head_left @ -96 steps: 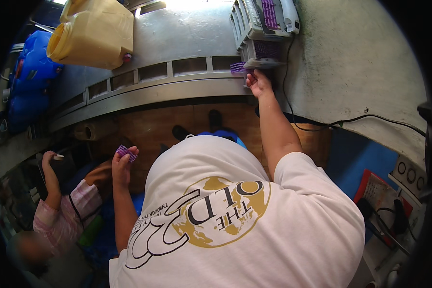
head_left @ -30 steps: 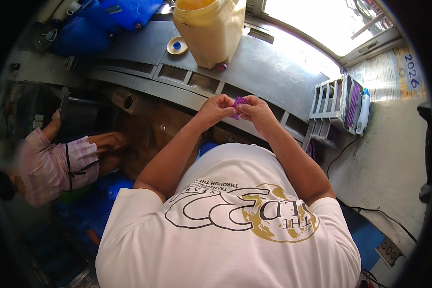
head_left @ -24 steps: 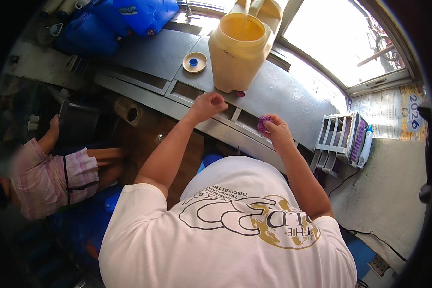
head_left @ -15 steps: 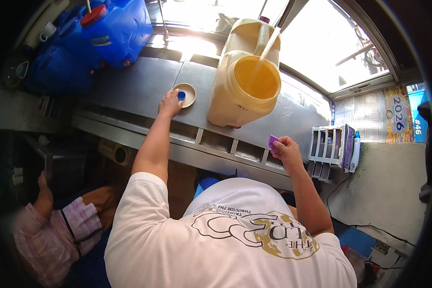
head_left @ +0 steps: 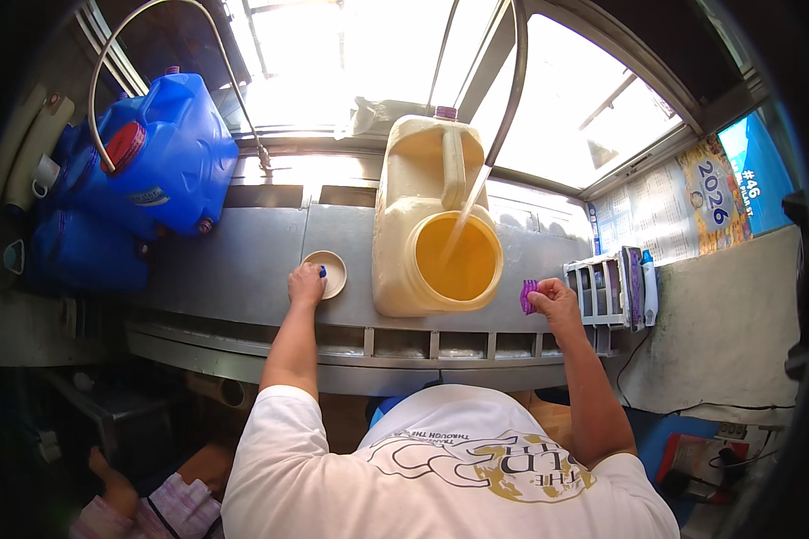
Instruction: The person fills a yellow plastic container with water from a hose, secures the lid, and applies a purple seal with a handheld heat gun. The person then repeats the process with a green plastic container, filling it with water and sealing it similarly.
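Note:
My left hand [head_left: 306, 286] is closed on a small blue cap [head_left: 323, 270] at the near left edge of a round, cream-coloured shallow dish [head_left: 336, 286]. Pinched in my right hand [head_left: 557, 305] is a thin, crinkled purple plastic piece [head_left: 528, 297], held above the counter's right part. Between my hands stands a large yellowed plastic jug [head_left: 392, 269] with a wide round mouth facing me. Water runs into that mouth from a grey hose [head_left: 510, 117]. The jug's inside looks amber, and its water level is hard to make out.
Blue water containers [head_left: 175, 148], one with a red cap and a tube, crowd the counter's left end. A grey rack [head_left: 598, 287] stands at the right beneath a wall calendar [head_left: 679, 202]. Slots line the near edge of the metal counter [head_left: 261, 260]. Another person [head_left: 175, 503] sits at lower left.
The view has tilted, so the counter sits lower and level. My left fingers have turned the blue cap over the dish's rim. The purple piece now hangs more upright in my right fingers.

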Demonstrator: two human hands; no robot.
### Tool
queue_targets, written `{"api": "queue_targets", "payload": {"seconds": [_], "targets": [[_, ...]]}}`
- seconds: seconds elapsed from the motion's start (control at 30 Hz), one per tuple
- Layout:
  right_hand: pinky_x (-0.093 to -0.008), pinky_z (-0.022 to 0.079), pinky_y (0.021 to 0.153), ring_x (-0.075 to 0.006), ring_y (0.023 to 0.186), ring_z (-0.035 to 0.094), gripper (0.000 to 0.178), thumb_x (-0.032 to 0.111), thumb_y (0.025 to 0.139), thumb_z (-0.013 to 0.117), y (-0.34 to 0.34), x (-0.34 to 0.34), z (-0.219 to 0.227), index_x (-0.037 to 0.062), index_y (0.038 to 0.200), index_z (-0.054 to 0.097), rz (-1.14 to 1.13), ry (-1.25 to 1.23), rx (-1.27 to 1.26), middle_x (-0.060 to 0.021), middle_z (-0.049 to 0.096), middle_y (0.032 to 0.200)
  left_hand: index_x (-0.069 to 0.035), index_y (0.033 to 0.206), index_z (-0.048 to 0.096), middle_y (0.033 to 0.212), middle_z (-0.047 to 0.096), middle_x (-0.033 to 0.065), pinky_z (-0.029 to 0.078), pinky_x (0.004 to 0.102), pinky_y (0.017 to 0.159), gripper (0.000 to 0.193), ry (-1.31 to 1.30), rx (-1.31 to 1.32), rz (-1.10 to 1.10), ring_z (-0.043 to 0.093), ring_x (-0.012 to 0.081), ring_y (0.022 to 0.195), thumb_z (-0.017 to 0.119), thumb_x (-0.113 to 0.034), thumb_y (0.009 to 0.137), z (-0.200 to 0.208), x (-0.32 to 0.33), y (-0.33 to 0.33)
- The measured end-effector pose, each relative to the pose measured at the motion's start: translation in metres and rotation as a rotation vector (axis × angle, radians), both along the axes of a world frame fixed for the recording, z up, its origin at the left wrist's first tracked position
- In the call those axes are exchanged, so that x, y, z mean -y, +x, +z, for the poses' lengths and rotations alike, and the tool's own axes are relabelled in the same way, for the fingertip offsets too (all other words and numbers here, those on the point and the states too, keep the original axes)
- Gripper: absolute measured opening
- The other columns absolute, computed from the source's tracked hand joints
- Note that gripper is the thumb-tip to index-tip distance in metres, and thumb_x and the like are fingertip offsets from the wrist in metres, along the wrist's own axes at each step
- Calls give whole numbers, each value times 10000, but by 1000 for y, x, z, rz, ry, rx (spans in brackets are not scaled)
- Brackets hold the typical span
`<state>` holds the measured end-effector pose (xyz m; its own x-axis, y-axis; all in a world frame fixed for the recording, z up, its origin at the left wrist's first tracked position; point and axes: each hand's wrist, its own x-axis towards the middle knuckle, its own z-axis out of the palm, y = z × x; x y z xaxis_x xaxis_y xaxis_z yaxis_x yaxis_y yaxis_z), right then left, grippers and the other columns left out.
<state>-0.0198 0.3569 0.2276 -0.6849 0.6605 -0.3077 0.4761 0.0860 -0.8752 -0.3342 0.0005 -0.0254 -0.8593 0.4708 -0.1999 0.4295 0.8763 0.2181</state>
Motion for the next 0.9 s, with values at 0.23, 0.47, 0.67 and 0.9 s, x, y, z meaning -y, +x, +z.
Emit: {"api": "queue_targets", "payload": {"seconds": [0.23,0.47,0.67,0.9], "targets": [[-209,471,664,-48,705,551,160,204,878,739,-16,-17,1,85,871,631,-73,-173,-38,18,616,780,-135,1292,591,966,639,68,511,311,755,603,1056,246,278,617,144,862,804,-358,774,115,-84,-77],[-225,420,693,-62,724,509,193,250,880,740,-59,-32,9,87,888,639,13,-160,-194,27,596,771,0,1227,522,988,667,85,513,266,759,525,1402,594,-34,634,128,886,788,-228,837,283,-213,-95],[-222,410,700,-63,734,499,197,256,882,737,-83,-50,25,83,892,642,34,-163,-273,22,610,781,-34,1194,541,954,637,95,519,236,667,500,1218,596,-84,622,124,855,762,-347,872,305,-260,-96],[-224,425,685,-63,742,510,207,250,884,734,-116,-66,32,72,907,632,149,-123,-271,10,621,822,16,1221,560,1045,680,165,558,290,804,535,1031,579,-135,668,194,953,751,-331,861,308,-257,-95]]}}
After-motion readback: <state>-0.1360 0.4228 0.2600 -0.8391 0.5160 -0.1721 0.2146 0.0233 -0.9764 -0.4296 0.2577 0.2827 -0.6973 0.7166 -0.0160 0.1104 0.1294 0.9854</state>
